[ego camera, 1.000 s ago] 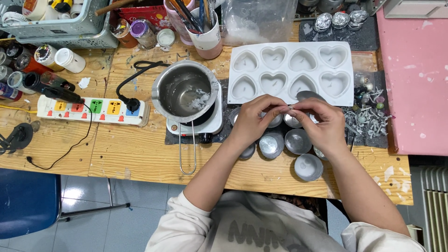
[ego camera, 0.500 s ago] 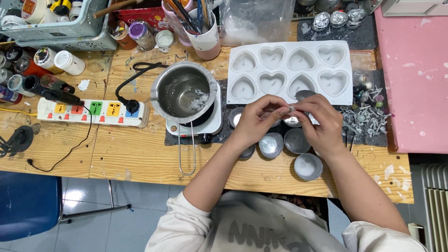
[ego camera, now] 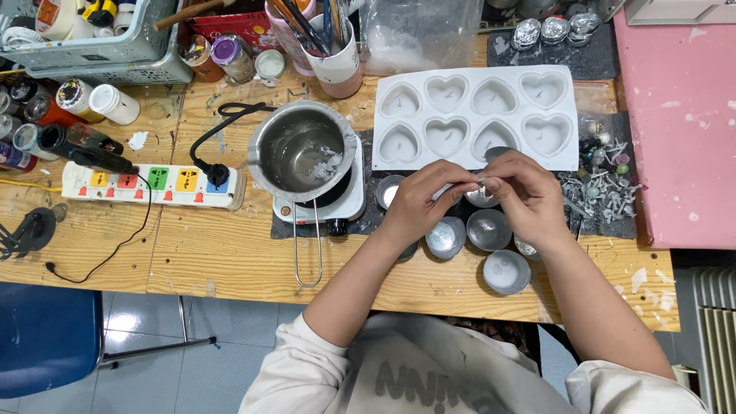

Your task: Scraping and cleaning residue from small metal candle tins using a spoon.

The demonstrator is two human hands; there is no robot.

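- Small metal wick piece (ego camera: 481,182) pinched between the fingertips of both hands, above the cluster of round tins at the front of the wooden table (ego camera: 230,253); too small to make out in detail.
- Far left: grey basket (ego camera: 115,65), paint bottles (ego camera: 77,96), white power strip (ego camera: 153,184) with coloured sockets and one black plug in it.
- Next along: metal melting pot (ego camera: 303,149) on a small white hotplate (ego camera: 349,203), long wire handle pointing toward the table's front edge.
- Left hand (ego camera: 422,203) curled nearly closed, thumb and forefinger gripping the wick piece.
- Behind the hands: white silicone heart mould (ego camera: 475,115), eight cavities.
- Right hand (ego camera: 529,195) likewise curled, fingertips meeting the left's on the same piece.
- Below the hands: round silver tins (ego camera: 506,270), close together.
- Far right: pile of small metal bits (ego camera: 602,192), then a pink board (ego camera: 682,115).
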